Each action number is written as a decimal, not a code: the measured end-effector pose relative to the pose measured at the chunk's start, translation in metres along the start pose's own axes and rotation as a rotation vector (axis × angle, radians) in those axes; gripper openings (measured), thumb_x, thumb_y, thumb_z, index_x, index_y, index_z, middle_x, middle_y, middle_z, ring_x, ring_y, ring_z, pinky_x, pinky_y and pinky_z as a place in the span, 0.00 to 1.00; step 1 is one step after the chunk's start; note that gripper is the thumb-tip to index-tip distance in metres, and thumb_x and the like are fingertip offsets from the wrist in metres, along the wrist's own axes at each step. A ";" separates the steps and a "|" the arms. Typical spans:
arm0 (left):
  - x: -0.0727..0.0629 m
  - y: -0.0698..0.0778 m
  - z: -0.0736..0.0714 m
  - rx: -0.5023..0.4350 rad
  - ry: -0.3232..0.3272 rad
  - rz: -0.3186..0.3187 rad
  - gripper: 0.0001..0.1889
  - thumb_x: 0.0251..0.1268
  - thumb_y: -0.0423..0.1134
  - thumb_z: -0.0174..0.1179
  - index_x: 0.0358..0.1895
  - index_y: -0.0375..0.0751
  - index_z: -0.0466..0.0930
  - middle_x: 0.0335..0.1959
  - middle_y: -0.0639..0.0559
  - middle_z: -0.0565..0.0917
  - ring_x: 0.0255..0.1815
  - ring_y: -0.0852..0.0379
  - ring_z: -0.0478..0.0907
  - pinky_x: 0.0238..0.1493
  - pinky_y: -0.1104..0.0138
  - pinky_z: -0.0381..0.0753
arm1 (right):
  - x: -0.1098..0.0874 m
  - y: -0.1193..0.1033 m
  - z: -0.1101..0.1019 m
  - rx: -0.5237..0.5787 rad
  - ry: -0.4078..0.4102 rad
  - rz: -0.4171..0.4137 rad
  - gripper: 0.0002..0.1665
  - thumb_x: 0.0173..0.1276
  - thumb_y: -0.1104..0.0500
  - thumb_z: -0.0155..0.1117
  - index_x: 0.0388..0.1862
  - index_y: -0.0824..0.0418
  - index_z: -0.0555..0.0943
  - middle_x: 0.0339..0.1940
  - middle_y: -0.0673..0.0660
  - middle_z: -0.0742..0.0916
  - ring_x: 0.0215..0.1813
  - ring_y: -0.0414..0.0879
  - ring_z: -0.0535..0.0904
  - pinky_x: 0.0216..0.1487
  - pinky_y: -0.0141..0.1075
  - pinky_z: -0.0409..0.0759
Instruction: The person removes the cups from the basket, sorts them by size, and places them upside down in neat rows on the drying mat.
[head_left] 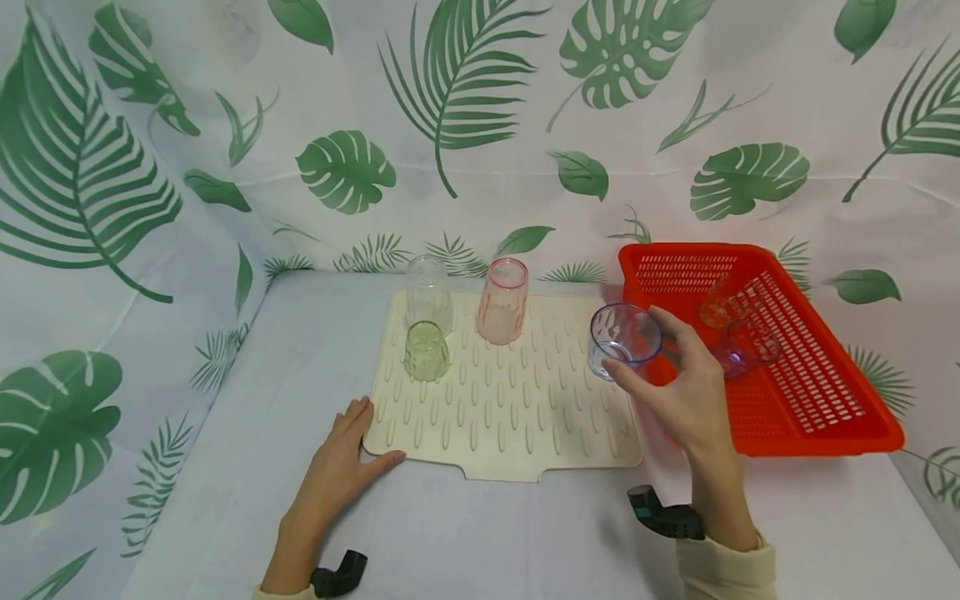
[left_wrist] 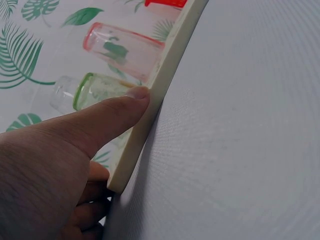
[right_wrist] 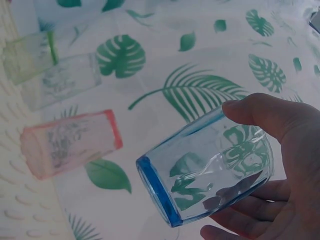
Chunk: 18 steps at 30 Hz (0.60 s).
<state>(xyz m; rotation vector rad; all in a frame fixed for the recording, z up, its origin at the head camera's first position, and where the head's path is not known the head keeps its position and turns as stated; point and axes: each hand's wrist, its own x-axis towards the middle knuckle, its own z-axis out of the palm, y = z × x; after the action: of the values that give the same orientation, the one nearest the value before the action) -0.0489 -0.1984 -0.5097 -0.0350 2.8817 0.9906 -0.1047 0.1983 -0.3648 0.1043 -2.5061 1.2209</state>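
My right hand (head_left: 686, 396) holds a clear blue-tinted glass (right_wrist: 205, 170) between thumb and fingers, above the right side of a cream ridged draining mat (head_left: 517, 417). In the right wrist view, the glass tilts, its deep-blue end pointing down-left. At the mat's front left corner rests my left hand (head_left: 341, 462), thumb on the front edge and fingers along the left edge. On the mat's left half a small green glass (head_left: 426, 354) stands before a tall colourless glass (head_left: 429, 287). A tall pink glass (head_left: 502, 304) is to their right.
A red perforated basket (head_left: 810, 425) sits right of the mat, close to my right forearm. Inside lie an orange-looking glass (head_left: 723, 310) and a purple glass (head_left: 738, 354). Leaf-printed cloth (head_left: 495, 183) hangs behind the pale table (head_left: 480, 542).
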 end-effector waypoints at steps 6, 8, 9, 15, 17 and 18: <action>0.001 0.000 0.000 -0.002 -0.006 0.000 0.54 0.58 0.65 0.67 0.79 0.36 0.55 0.81 0.39 0.55 0.83 0.37 0.47 0.80 0.42 0.54 | -0.001 0.000 0.003 0.013 -0.018 -0.041 0.48 0.55 0.60 0.79 0.74 0.60 0.68 0.68 0.62 0.79 0.66 0.61 0.78 0.66 0.31 0.76; 0.001 0.001 -0.001 -0.001 -0.009 0.000 0.54 0.58 0.65 0.67 0.79 0.36 0.55 0.81 0.39 0.55 0.83 0.37 0.47 0.80 0.42 0.54 | -0.001 0.000 0.005 0.021 -0.023 -0.054 0.48 0.55 0.61 0.79 0.73 0.61 0.69 0.68 0.63 0.79 0.66 0.61 0.78 0.64 0.20 0.73; 0.001 0.001 -0.001 0.001 -0.010 0.000 0.53 0.58 0.65 0.67 0.79 0.36 0.55 0.81 0.39 0.55 0.83 0.37 0.47 0.80 0.42 0.54 | -0.001 0.000 0.006 0.024 -0.026 -0.060 0.47 0.55 0.61 0.79 0.73 0.62 0.69 0.68 0.63 0.79 0.66 0.61 0.78 0.61 0.15 0.70; 0.001 0.001 -0.002 0.005 -0.023 -0.006 0.54 0.58 0.66 0.66 0.79 0.36 0.54 0.81 0.39 0.54 0.83 0.38 0.47 0.80 0.42 0.53 | -0.001 0.001 0.012 0.027 -0.041 -0.108 0.48 0.53 0.62 0.80 0.72 0.65 0.69 0.67 0.65 0.79 0.66 0.63 0.77 0.59 0.09 0.65; 0.002 0.001 -0.003 0.009 -0.028 -0.008 0.54 0.58 0.65 0.66 0.79 0.36 0.54 0.81 0.39 0.54 0.83 0.37 0.47 0.80 0.42 0.54 | -0.002 0.001 0.013 0.018 -0.050 -0.119 0.48 0.53 0.62 0.80 0.72 0.66 0.68 0.68 0.66 0.79 0.67 0.64 0.77 0.60 0.09 0.64; 0.002 0.001 -0.003 0.012 -0.029 -0.008 0.54 0.58 0.65 0.66 0.79 0.35 0.54 0.81 0.38 0.55 0.82 0.37 0.47 0.79 0.42 0.54 | -0.002 0.001 0.014 0.012 -0.053 -0.120 0.48 0.53 0.62 0.80 0.72 0.66 0.68 0.68 0.66 0.79 0.67 0.64 0.77 0.59 0.09 0.64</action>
<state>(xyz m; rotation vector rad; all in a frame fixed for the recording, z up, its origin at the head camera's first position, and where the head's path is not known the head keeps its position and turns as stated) -0.0511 -0.1992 -0.5066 -0.0302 2.8589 0.9641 -0.1070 0.1877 -0.3738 0.2895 -2.4981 1.1990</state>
